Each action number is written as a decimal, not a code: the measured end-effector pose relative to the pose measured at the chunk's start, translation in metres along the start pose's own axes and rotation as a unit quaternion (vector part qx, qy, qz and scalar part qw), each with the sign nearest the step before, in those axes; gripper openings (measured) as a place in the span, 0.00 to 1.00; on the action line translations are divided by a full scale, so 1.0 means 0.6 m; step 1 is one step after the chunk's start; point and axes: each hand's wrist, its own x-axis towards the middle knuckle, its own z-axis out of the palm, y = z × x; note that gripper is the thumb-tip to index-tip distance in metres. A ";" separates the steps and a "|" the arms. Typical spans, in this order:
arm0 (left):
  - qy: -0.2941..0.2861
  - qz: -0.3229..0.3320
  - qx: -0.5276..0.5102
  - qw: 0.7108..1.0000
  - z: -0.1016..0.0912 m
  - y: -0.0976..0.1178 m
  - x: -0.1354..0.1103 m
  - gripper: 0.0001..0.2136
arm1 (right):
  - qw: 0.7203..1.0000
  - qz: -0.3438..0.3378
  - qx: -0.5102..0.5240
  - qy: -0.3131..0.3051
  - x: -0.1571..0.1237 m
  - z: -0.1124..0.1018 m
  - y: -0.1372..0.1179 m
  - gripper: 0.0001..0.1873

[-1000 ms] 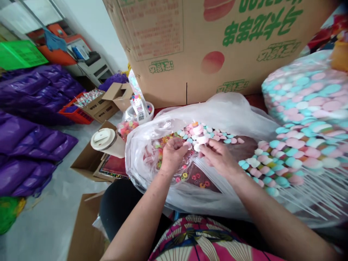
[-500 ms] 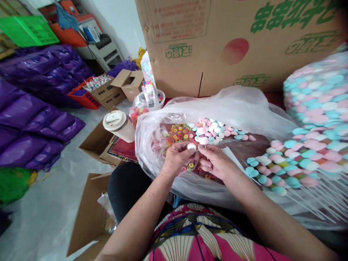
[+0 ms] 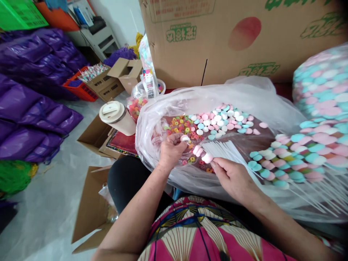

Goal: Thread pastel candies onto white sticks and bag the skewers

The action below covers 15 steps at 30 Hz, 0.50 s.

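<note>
Skewer [image 3: 207,158]: pink and white marshmallows, over the plastic bag [image 3: 261,99], between the hands, pointing left.
Right hand [image 3: 234,177]: pinched on skewer; farther from left than a half-second ago.
Left hand [image 3: 171,149]: pinched on white marshmallow [image 3: 185,139].
Sticks [image 3: 227,151]: bundled, more exposed than before.
Rings [image 3: 181,124]: loose, beyond left hand.

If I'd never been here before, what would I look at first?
Probably the pastel pieces on sticks, heaped at the right in pink, blue and white. Next come the huge cardboard box standing behind the work and the shiny purple bundles on the left. In the middle, the left hand pinches a small white piece, and the right hand holds a row of pale pink pieces.
</note>
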 end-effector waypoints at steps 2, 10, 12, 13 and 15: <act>0.001 0.018 0.041 0.999 -0.005 -0.003 0.001 0.14 | 0.999 -0.016 -0.034 -0.002 0.005 -0.002 0.002 0.15; -0.008 0.092 0.219 0.971 -0.009 0.005 -0.005 0.12 | 0.985 -0.025 -0.170 -0.013 0.008 -0.009 -0.009 0.15; 0.002 0.140 0.282 0.949 -0.006 0.009 -0.011 0.12 | 0.971 -0.010 -0.238 -0.020 0.004 -0.008 -0.019 0.14; 0.008 0.165 0.307 0.937 -0.005 0.011 -0.014 0.12 | 0.963 -0.002 -0.270 -0.022 0.003 -0.008 -0.026 0.13; 0.026 0.203 0.324 0.924 -0.002 0.012 -0.019 0.13 | 0.947 0.011 -0.319 -0.029 0.001 -0.005 -0.040 0.12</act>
